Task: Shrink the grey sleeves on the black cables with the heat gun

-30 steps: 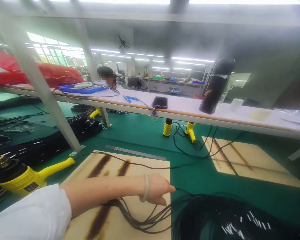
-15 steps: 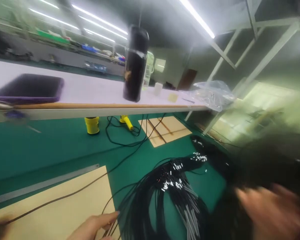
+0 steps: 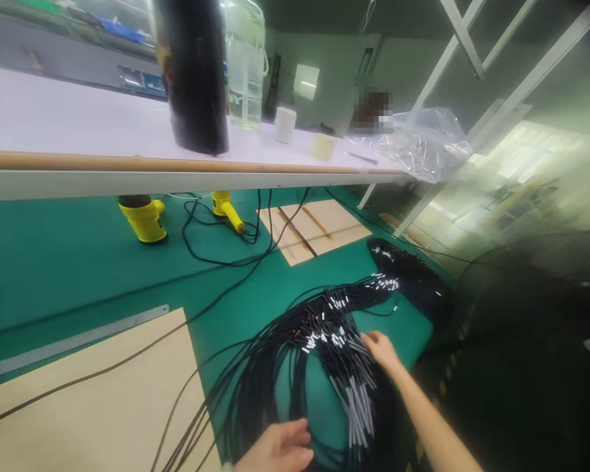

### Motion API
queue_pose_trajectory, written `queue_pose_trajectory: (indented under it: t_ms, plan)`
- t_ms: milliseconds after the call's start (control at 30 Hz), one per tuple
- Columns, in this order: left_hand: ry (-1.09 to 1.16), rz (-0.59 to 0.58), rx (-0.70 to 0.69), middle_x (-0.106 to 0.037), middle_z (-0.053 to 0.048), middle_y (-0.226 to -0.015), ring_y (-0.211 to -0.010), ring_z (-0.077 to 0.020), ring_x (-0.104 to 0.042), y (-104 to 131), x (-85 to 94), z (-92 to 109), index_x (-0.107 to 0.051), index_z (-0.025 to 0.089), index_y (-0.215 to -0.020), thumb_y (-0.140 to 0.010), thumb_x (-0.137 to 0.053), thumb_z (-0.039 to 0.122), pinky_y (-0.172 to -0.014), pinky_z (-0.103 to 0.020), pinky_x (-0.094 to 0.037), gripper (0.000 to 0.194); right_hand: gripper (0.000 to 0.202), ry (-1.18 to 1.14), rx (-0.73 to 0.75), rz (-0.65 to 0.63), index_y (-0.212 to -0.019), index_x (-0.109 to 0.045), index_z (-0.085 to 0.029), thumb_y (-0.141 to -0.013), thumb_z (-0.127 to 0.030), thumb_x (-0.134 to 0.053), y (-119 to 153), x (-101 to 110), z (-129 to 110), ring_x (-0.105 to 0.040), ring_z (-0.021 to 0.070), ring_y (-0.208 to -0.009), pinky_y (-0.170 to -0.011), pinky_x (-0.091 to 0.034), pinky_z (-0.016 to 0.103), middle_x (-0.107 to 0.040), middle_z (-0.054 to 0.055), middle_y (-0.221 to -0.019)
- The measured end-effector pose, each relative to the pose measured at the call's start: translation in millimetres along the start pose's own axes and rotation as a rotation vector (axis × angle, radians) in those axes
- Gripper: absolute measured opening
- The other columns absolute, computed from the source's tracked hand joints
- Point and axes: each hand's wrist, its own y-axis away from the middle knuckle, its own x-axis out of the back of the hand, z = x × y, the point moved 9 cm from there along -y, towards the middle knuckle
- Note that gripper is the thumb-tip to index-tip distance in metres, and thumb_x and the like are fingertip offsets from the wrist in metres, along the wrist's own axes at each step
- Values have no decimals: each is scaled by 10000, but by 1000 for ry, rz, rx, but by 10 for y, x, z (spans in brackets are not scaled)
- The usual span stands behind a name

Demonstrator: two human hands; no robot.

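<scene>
Cable bundle: black leads coiled in a loose loop on the green mat, white and grey sleeved ends fanned across the top. Half a second ago our right hand was a blur at the frame's right edge; now our right hand is sharp and lies on the sleeved ends, fingers slack, not gripped around anything. Our left hand has moved from the board corner onto the loop's near side, fingers lightly curled, touching strands; we can't tell if it pinches any. View has swung further right.

Wooden board lies just left of the coil, strands trailing over its corner. A steel ruler runs along its far edge. Open mat beyond the coil up to a second board. Shelf edge overhangs above, black bottle on it. Dark floor drops off to the right.
</scene>
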Motion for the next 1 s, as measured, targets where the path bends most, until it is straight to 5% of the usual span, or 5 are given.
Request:
queue_pose_trajectory:
  t_ms: [167, 300, 467, 633, 1000]
  plan:
    - [172, 346, 3, -368, -334, -1319, -1220, -365, -403, -764, -437, -119, -416, -60, -1227, -306, -817, 517, -1003, -372, -361, 1158, 563, 44, 92, -155, -909, -646, -107, -584, -566, -622, 75, -169, 171, -536, 336, -988, -916, -355, 409, -623, 172, -996]
    - [362, 443, -118, -623, -197, -1093, -1060, -336, -554, -1031, -847, 76, -601, 85, -1013, -318, -842, 395, -948, -374, -416, 798, 512, -20, 49, -379, -811, -666, -120, -631, -595, -605, 184, -264, 218, -572, 316, -903, -845, -395, 378, -658, 134, -868]
    - [485, 501, -118, -698, -123, -826, -853, -293, -645, -1034, -985, 136, -623, 119, -817, -342, -852, 290, -842, -398, -480, 554, 540, -229, -100, -724, -763, -669, -97, -626, -617, -621, 462, -467, 205, -611, 278, -816, -735, -461, 347, -672, 118, -792]
    - [446, 458, -117, -702, -102, -789, -777, -270, -657, -974, -1098, 98, -609, 111, -888, -404, -835, 257, -790, -392, -497, 554, 604, -421, -285, -1007, -886, -648, -77, -604, -611, -658, 904, -674, 258, -639, 267, -796, -735, -494, 375, -670, 140, -820]
    - [132, 610, -128, -643, -35, -848, -872, -234, -604, -528, -1102, 89, -532, 132, -896, -334, -829, 166, -791, -342, -473, 636, 603, -624, -525, -1001, -872, -660, -117, -489, -566, -780, 1497, -566, 180, -574, 277, -1005, -865, -459, 348, -664, 118, -956]
